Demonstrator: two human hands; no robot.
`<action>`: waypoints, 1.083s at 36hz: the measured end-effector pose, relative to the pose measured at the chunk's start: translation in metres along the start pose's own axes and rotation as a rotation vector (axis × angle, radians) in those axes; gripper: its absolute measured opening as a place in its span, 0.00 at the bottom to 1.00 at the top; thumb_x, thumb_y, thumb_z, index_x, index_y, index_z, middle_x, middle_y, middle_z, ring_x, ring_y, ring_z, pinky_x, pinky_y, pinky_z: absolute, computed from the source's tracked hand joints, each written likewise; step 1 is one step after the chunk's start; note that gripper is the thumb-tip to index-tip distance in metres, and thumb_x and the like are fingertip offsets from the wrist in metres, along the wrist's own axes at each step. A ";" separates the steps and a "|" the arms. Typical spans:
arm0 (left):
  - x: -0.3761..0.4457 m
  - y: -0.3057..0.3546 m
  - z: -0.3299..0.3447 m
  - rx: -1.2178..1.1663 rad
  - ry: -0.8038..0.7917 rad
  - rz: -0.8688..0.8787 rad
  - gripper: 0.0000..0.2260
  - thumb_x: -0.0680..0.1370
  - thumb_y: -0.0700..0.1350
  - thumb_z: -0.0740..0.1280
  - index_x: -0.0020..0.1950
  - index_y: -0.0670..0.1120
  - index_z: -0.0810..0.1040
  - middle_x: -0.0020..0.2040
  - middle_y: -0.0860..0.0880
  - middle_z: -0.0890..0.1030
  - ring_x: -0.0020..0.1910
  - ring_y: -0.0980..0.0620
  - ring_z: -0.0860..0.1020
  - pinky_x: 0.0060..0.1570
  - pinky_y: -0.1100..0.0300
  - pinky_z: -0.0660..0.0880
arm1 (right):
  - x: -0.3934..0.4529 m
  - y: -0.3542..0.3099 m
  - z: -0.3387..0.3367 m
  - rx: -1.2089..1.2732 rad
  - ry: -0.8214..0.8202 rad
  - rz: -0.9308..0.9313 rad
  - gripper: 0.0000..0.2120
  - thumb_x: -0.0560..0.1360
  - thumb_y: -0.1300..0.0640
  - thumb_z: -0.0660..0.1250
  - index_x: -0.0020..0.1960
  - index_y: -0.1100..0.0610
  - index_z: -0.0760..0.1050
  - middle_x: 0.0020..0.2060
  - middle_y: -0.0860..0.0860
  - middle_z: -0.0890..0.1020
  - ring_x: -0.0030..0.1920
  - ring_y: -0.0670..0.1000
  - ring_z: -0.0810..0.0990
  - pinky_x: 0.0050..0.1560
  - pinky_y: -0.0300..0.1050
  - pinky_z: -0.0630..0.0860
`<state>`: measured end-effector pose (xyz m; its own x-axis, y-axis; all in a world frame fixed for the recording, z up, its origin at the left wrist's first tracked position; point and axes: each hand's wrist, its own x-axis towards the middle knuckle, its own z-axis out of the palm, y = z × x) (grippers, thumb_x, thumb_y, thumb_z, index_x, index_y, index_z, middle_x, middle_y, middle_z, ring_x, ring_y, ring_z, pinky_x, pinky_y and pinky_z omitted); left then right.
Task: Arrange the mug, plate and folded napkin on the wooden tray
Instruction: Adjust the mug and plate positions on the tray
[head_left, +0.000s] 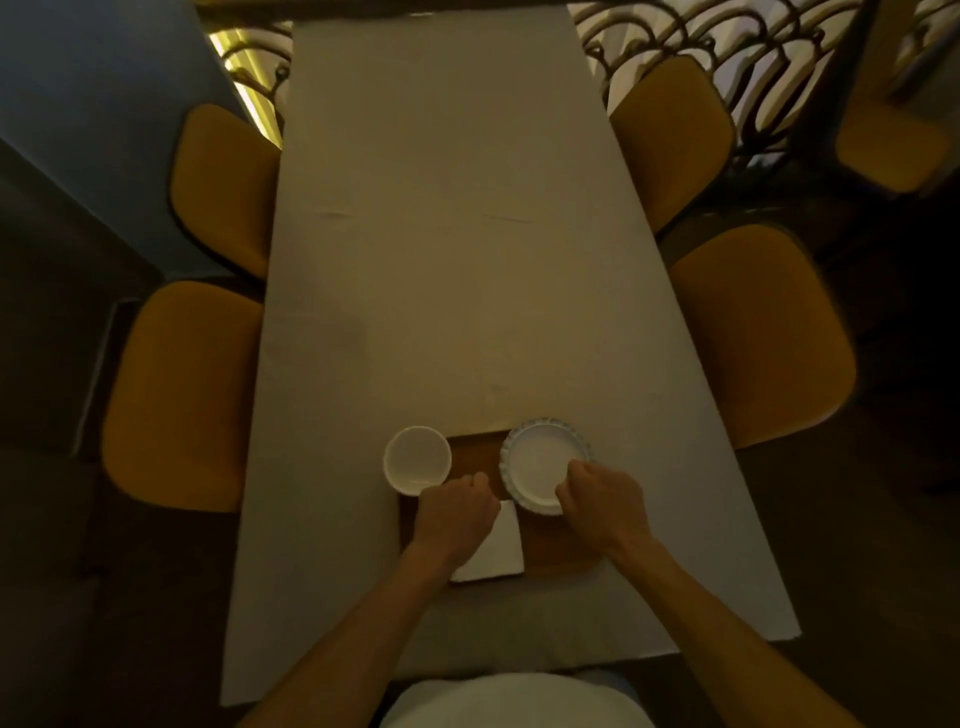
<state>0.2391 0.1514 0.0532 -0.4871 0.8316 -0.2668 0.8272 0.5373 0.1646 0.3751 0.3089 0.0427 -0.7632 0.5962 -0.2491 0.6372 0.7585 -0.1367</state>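
A wooden tray (475, 453) lies near the table's front edge. A white mug (417, 460) stands at the tray's far left corner, and no handle shows. My left hand (454, 512) is curled against the mug's near right side and appears to grip the hidden handle. It also covers the upper left part of the folded white napkin (501, 551), which lies on the tray's near side. A white plate (537, 462) with a scalloped rim sits on the tray's far right. My right hand (602, 501) pinches the plate's near right rim.
The long table (447, 260) is covered with a pale cloth. Two mustard chairs stand on each side, the nearest at left (182, 395) and right (763, 332). A dark ornate railing (727, 47) runs behind the far right. The room is dim.
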 end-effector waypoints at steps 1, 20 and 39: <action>0.003 0.007 0.003 -0.012 -0.007 -0.003 0.12 0.68 0.47 0.74 0.30 0.49 0.72 0.26 0.52 0.74 0.21 0.52 0.72 0.20 0.63 0.65 | 0.000 0.011 0.001 -0.007 -0.013 0.003 0.11 0.74 0.53 0.60 0.34 0.54 0.66 0.28 0.50 0.69 0.26 0.53 0.67 0.27 0.44 0.62; 0.060 0.044 0.044 -0.017 -0.199 -0.387 0.02 0.79 0.44 0.59 0.50 0.46 0.70 0.46 0.48 0.81 0.42 0.46 0.80 0.37 0.53 0.69 | 0.063 0.087 0.029 0.062 -0.187 -0.131 0.11 0.80 0.50 0.55 0.49 0.57 0.71 0.47 0.55 0.79 0.46 0.59 0.78 0.40 0.48 0.69; 0.099 0.013 0.066 -0.335 -0.331 -0.409 0.05 0.81 0.46 0.56 0.45 0.48 0.65 0.49 0.46 0.78 0.46 0.44 0.77 0.44 0.46 0.76 | 0.062 0.078 0.041 0.139 -0.411 0.018 0.06 0.80 0.56 0.54 0.53 0.56 0.67 0.53 0.56 0.78 0.52 0.59 0.78 0.45 0.49 0.72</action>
<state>0.2201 0.2313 -0.0339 -0.5888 0.4902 -0.6426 0.4327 0.8627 0.2617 0.3823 0.3944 -0.0226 -0.6631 0.4337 -0.6101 0.6802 0.6895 -0.2491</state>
